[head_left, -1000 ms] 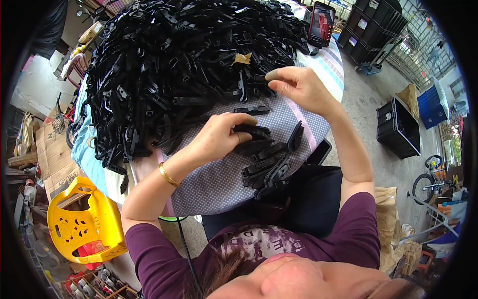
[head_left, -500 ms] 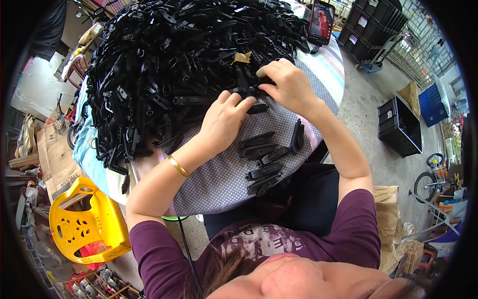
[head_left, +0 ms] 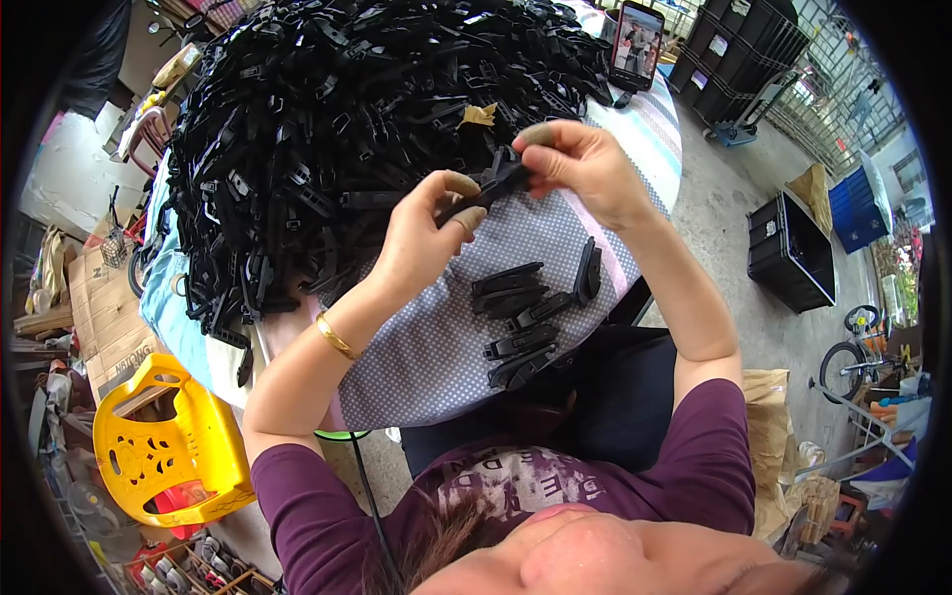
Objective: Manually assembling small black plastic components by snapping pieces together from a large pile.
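Between my hands is a black plastic buckle strap (head_left: 503,182), raised a little above the table and slanting up to the right. My left hand (head_left: 421,226) pinches its lower left end between thumb and fingers. At the upper right end, my right hand (head_left: 587,175) grips it with thumb and index finger. A big heap of similar black straps (head_left: 327,129) covers the far and left side of the table. Nearer to me, a small group of black strap pieces (head_left: 521,347) lies on the dotted cloth (head_left: 416,367).
A phone (head_left: 638,45) stands at the table's far right edge. A scrap of brown paper (head_left: 478,115) rests on the heap. Left of me is a yellow plastic chair (head_left: 174,446). Black crates (head_left: 793,253) and a blue crate (head_left: 861,210) stand on the floor to the right.
Both hands have lifted from the cloth by the heap's edge, with the black strap now held up between them. The phone screen shows a different picture.
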A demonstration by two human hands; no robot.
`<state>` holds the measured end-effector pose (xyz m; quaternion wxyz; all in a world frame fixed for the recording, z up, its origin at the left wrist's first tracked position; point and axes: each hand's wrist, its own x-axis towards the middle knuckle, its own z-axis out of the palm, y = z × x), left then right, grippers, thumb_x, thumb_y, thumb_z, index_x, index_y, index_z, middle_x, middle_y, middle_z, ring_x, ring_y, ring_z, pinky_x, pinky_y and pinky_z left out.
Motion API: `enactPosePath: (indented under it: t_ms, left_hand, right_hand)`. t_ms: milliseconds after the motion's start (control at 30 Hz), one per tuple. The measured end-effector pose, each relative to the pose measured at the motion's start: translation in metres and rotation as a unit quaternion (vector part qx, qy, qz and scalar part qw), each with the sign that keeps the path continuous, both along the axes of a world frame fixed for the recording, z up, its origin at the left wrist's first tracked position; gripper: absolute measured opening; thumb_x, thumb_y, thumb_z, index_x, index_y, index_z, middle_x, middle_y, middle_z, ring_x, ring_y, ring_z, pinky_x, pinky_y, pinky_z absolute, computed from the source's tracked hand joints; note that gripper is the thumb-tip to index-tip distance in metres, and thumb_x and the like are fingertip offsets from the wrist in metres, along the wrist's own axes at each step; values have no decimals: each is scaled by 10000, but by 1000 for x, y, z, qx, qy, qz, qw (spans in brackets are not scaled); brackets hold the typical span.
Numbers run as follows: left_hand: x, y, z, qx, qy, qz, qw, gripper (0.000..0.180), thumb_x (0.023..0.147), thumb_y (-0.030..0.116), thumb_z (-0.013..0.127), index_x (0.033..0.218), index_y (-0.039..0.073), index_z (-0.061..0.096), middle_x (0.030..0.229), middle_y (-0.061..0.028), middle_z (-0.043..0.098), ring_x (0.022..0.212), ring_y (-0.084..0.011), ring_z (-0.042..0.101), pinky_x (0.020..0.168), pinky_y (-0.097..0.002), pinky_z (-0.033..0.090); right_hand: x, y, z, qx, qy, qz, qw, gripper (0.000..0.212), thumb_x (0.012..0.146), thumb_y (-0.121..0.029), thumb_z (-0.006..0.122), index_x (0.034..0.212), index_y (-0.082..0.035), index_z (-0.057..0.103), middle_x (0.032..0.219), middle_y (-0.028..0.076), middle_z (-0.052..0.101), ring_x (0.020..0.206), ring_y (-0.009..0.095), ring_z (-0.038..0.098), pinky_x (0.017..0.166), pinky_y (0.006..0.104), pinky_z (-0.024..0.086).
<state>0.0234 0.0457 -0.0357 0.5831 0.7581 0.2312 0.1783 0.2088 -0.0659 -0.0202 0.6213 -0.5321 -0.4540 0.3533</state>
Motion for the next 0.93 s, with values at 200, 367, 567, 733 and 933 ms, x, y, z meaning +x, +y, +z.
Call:
enactPosePath:
  t_ms: [200, 367, 567, 733, 933]
  left_hand:
    - [-2, 3, 1, 9, -41, 75, 996, 270, 800, -41, 556, 1062, -15, 613, 831, -29, 625, 712, -54, 544, 644, -202, 452]
    - [-7, -1, 0, -26, -59, 15, 998, 401, 794, -51, 528, 1193, -23, 561, 976, -37, 618, 830, -67, 552, 749, -202, 453]
    - [-10, 3, 4, -33, -55, 9, 998, 394, 802, 6, 675, 1185, -20, 585, 955, -52, 662, 818, -76, 599, 737, -201, 490]
    - [-9, -4, 11, 58, -96, -27, 993, 413, 766, -68, 668, 1170, -17, 600, 1020, -58, 674, 924, -75, 595, 834, -228, 492]
    - [-7, -3, 7, 254, -88, -16, 963, 430, 739, -88, 672, 1145, 53, 641, 1018, -111, 687, 889, -125, 645, 795, -231, 505]
  right_hand:
    - [-27, 2, -13, -36, 12, 40, 998, 269, 838, -10, 645, 1093, 62, 601, 954, 120, 660, 813, 156, 661, 750, 272, 563]
    - [-34, 3, -24, 51, -267, -44, 961, 222, 795, 12, 672, 1015, 34, 648, 863, 78, 644, 804, 151, 647, 702, 238, 536]
    - [-41, -1, -16, 128, -439, -100, 883, 281, 713, -91, 751, 962, -2, 653, 877, 132, 626, 757, 246, 625, 677, 313, 507]
    - [-32, 1, -9, 175, -497, -150, 836, 356, 685, -182, 782, 961, -8, 640, 838, 120, 633, 788, 251, 619, 728, 340, 501]
    - [-31, -8, -9, 29, -484, -29, 874, 329, 728, -206, 751, 981, -29, 636, 840, 132, 642, 776, 234, 635, 694, 327, 503]
